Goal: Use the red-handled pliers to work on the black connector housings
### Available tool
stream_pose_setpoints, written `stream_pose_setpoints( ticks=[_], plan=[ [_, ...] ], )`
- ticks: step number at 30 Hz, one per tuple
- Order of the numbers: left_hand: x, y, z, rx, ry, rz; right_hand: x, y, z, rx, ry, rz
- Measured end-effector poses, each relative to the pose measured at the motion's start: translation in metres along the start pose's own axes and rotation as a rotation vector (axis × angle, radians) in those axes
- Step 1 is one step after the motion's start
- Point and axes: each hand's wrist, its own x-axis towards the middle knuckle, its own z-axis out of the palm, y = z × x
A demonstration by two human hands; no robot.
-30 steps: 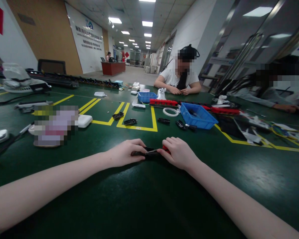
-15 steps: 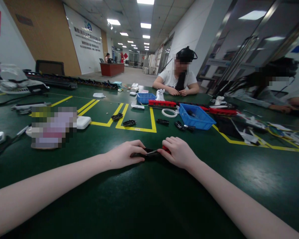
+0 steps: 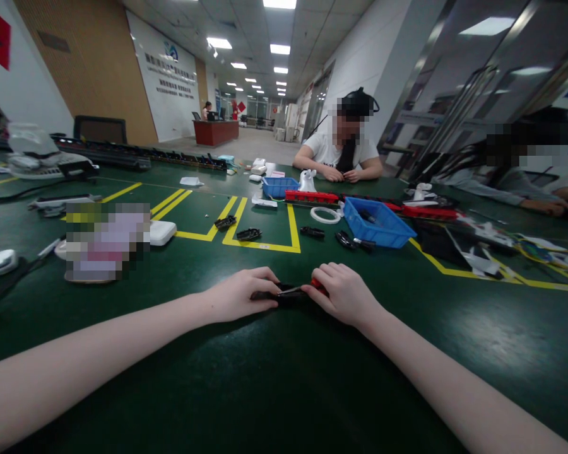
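Note:
Over the near part of the green table, my left hand (image 3: 246, 293) is closed on a small black part (image 3: 288, 297), which lies low against the tabletop and is mostly hidden by the fingers. My right hand (image 3: 343, 290) grips a red-handled screwdriver (image 3: 318, 285) in a fist. Its thin metal shaft points left, and the tip reaches the black part by my left fingertips. Whether the tip sits in the part or only touches it, I cannot tell. Beyond my hands lie several similar black pieces (image 3: 249, 234).
A blue bin (image 3: 378, 224) with dark items stands beyond my right hand, near a white ring (image 3: 325, 215) and red strips (image 3: 312, 196). To the left are a blurred-out flat object (image 3: 106, 246) and a white case (image 3: 162, 232). A person (image 3: 343, 151) sits opposite; another is at the right.
The view has turned slightly, so everything sits a little further right. Both hands keep almost the same pose and hold on the black part and the screwdriver.

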Motion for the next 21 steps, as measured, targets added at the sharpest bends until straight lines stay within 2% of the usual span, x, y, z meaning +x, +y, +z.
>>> stream_pose_setpoints(
  ticks=[14, 21],
  plan=[
    [0.001, -0.004, 0.000, 0.029, 0.024, 0.030, 0.001, 0.016, 0.007, 0.034, 0.078, -0.053],
    [0.000, -0.001, -0.001, 0.030, 0.020, 0.035, 0.000, 0.020, 0.008, 0.077, 0.124, -0.003]
  ],
)
